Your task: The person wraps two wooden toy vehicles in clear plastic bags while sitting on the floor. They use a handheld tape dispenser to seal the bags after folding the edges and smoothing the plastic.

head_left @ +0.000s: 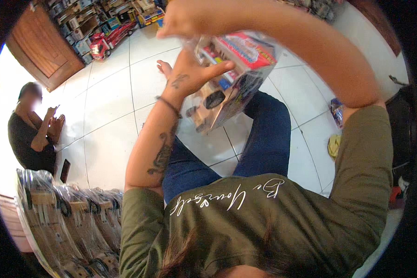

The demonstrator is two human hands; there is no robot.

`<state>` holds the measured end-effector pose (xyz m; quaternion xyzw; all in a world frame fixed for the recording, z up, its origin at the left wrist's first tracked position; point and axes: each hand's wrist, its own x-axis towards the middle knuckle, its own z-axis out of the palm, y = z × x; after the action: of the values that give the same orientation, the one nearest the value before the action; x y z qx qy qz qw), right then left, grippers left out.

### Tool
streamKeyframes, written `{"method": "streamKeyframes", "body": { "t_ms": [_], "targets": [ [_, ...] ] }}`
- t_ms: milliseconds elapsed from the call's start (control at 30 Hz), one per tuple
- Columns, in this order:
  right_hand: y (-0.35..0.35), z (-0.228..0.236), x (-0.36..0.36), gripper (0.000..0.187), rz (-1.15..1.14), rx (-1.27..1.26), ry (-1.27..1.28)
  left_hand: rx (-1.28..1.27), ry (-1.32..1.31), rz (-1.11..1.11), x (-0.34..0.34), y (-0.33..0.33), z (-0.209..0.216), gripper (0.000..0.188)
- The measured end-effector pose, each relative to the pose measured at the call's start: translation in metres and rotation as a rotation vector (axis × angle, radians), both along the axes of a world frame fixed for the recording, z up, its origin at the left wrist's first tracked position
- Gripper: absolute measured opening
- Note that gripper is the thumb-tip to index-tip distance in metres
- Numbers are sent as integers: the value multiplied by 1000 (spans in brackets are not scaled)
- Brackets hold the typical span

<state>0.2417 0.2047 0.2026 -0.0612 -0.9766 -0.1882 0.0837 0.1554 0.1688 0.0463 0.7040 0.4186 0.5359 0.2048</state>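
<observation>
Stack of wrapped wooden toys at lower L, black wheels showing thru clear plastic, right beside the wearer's L sleeve. Dark flat thing on the floor past the stack, near a seated person in black, far L. On the R side, near the R elbow: small colourful pack & yellow thing, too small to ID. Main item, a toy pack w/ red-blue card, clear wrap & black wheels, is held up tilted in front of the wearer, above & btwn the legs; R forearm crosses its far edge, hiding a bit. L hand is at the pack's L side, arm up from below, thumb stretched across the near face, grasping it; other fingers mostly hidden. R hand is just beyond L hand, elbow out wide, forearm arched over the top; fingers look curled, but blur, so can't tell if they pinch anything. Floor = white tiles w/ dark joints. Wooden door upper L, then red toy truck in front of piled boxed goods.
</observation>
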Motion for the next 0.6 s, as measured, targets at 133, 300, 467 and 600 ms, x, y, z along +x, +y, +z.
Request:
{"method": "streamKeyframes", "body": {
  "t_ms": [133,300,467,600],
  "targets": [
    [10,-67,4,43,-151,-161,-32,-33,-118,33,24,14,-51,42],
    [-2,-78,-4,43,-25,-328,-76,-232,-4,263,-22,18,-129,38],
    [27,-51,55,74,-209,-461,-320,-300,-633,568,-93,8,-146,50],
    [63,-85,94,63,-381,-745,-96,-249,-807,631,-129,-9,-142,46]
  ]
}}
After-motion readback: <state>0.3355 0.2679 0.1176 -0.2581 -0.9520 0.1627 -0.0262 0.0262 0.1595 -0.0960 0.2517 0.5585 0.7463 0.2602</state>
